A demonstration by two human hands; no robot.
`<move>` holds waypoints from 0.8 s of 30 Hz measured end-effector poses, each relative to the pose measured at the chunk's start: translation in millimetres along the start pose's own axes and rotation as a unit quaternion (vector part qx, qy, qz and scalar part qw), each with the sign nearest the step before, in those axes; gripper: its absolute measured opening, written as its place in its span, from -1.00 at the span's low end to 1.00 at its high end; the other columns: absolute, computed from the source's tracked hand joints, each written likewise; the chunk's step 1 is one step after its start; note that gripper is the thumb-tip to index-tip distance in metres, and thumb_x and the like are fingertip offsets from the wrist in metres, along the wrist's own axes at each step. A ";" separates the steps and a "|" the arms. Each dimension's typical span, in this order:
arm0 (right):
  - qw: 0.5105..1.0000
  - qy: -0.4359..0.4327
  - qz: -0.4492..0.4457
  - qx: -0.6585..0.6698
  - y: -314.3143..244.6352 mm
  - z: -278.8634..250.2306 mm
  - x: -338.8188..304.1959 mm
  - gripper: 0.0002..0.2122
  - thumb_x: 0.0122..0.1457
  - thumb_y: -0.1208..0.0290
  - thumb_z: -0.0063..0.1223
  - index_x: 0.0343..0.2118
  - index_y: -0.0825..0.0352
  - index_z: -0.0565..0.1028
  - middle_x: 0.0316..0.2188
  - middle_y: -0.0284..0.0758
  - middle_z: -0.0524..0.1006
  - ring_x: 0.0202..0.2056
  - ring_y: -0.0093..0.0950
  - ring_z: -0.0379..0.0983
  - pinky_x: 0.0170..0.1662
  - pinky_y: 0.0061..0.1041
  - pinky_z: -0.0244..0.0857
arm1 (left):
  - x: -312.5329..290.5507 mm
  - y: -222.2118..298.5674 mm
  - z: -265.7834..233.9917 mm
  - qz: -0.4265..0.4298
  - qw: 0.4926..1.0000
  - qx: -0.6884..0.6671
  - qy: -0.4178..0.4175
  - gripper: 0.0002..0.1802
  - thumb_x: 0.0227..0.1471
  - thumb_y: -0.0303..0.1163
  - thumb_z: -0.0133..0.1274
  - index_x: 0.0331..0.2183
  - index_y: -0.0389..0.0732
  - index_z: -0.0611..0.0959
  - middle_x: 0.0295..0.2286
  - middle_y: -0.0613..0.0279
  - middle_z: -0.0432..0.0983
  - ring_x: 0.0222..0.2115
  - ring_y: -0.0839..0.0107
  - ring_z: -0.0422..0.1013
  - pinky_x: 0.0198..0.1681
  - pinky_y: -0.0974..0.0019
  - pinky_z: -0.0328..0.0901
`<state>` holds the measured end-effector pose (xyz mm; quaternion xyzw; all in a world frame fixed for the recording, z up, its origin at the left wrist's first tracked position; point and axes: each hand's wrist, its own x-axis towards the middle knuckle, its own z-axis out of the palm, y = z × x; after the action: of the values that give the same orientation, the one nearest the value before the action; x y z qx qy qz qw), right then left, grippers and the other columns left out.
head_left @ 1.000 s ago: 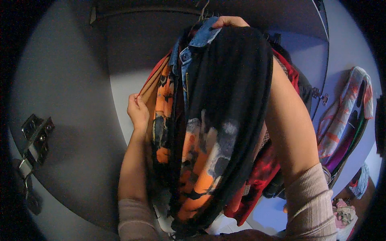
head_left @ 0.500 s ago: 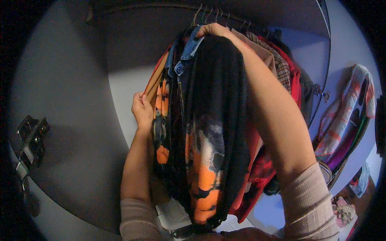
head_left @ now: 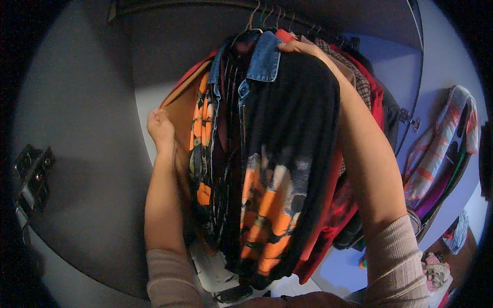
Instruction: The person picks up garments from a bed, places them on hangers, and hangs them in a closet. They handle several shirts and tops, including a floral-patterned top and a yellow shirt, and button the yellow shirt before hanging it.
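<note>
One black shirt [head_left: 295,113] with orange print and a denim collar [head_left: 264,59] hangs in the middle of the wardrobe, between the two arms, seemingly on the leftmost visible hanger [head_left: 251,18]. The left grip [head_left: 162,131] pinches the edge of a tan-lined garment [head_left: 186,95] and pulls it out to the side. The right grip [head_left: 300,47] appears to pinch the shirt at the shoulder, just beside the collar (some fingers are hidden, so the exact hold is hard to tell). By my reading, the step in hand is spreading these fronts apart at the rail [head_left: 179,8]. A next move would call for a steady hold by the collar, so that the shoulders stay seated, and for easing the left edge without tugging.

Crowding looks like the chief obstacle: a checked shirt [head_left: 362,82] and a red garment [head_left: 379,102] hang close on the right, partly behind the right forearm [head_left: 372,159]. At the left, the dark side panel [head_left: 87,133] limits elbow room. Farther right hangs a pale scarf [head_left: 434,164] with reddish print; clothes lie in a heap [head_left: 436,272] at lower right.
</note>
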<state>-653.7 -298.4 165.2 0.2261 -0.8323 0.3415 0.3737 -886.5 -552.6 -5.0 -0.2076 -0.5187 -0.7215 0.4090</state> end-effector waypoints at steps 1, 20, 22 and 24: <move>0.999 -0.025 -0.017 -0.028 4.5 -3.1 0.4 -0.80 0.13 0.44 0.06 -0.19 0.34 0.52 -0.26 -0.37 0.52 -0.20 -0.61 0.41 -0.07 -0.66 0.23 | 8.4 2.1 -2.6 -0.001 1.000 0.002 0.014 -0.82 0.11 -0.41 -0.12 -0.35 -0.32 0.51 -0.52 0.34 0.37 -0.50 0.54 0.26 -0.41 0.44 0.20; 1.000 -0.005 -0.001 -0.014 4.2 -1.7 -1.4 -0.77 0.14 0.48 -0.03 -0.13 0.31 0.50 -0.24 -0.39 0.52 -0.16 -0.58 0.40 -0.05 -0.60 0.22 | -33.9 -7.7 -0.2 0.152 0.965 0.043 -0.208 -0.79 0.14 -0.33 -0.06 -0.27 -0.26 0.54 -0.46 0.30 0.46 -0.42 0.43 0.38 -0.28 0.39 0.29; 0.976 0.036 0.092 0.192 10.9 14.3 0.6 -0.78 0.13 0.46 -0.02 -0.16 0.31 0.52 -0.23 -0.38 0.52 -0.16 -0.56 0.41 -0.06 -0.59 0.24 | -54.4 1.2 6.4 0.118 0.924 0.079 -0.356 -0.79 0.12 -0.33 -0.04 -0.27 -0.24 0.57 -0.43 0.29 0.49 -0.38 0.46 0.39 -0.23 0.38 0.28; 0.982 0.076 0.120 0.125 -15.4 40.0 -2.0 -0.77 0.12 0.40 -0.03 -0.19 0.33 0.52 -0.24 -0.36 0.53 -0.14 -0.54 0.41 -0.04 -0.60 0.22 | -39.6 12.0 2.5 0.171 0.899 0.157 -0.371 -0.80 0.11 -0.35 -0.03 -0.29 -0.25 0.59 -0.43 0.27 0.51 -0.36 0.47 0.40 -0.23 0.37 0.29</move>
<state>-661.5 -337.9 150.3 0.1431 -0.7729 0.5017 0.3611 -854.2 -537.0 -25.8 -0.4790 -0.6961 -0.4197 0.3314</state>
